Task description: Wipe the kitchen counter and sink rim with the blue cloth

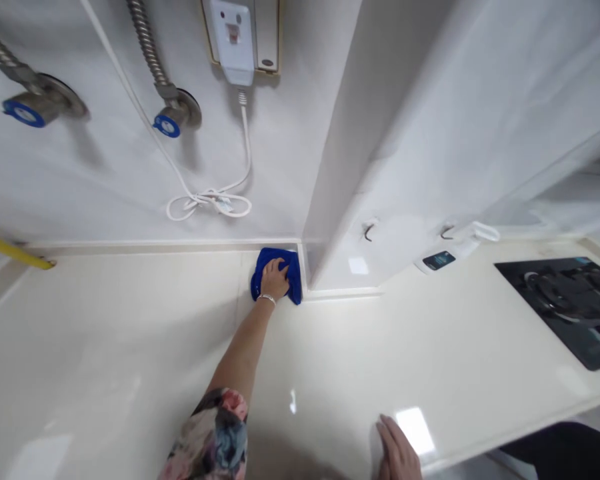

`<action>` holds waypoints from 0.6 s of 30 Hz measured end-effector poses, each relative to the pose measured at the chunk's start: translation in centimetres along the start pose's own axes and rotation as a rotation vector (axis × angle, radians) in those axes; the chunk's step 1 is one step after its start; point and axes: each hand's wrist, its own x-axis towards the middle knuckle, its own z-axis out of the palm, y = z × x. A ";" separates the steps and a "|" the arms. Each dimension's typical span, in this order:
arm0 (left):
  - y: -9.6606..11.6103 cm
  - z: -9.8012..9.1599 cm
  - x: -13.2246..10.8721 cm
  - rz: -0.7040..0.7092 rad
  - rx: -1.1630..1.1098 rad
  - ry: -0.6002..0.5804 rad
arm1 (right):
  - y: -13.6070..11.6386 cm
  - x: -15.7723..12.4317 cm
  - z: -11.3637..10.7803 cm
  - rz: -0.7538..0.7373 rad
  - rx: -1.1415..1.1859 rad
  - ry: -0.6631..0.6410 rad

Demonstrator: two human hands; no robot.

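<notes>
My left hand (274,279) reaches far across the cream countertop (130,347) and presses on a blue cloth (292,277), fingers curled over it. The cloth lies in the back corner, where the counter meets the white wall and a jutting white column (360,167). A thin bracelet circles that wrist, and a floral sleeve covers the upper arm. My right hand (399,452) lies flat near the counter's front edge, fingers stretched out and holding nothing.
A black gas hob (570,300) is set into the counter at right. A small white device with a dark screen (439,260) stands beside the column. On the wall hang two valves with blue caps (167,123), flexible metal hoses, a plugged socket (234,40) and a looped white cord (210,200). A yellow pipe (15,252) shows at left.
</notes>
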 end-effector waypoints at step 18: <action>11.3 3.2 -28.0 0.529 -0.078 -0.279 | -2.5 0.9 -0.1 0.065 0.044 0.111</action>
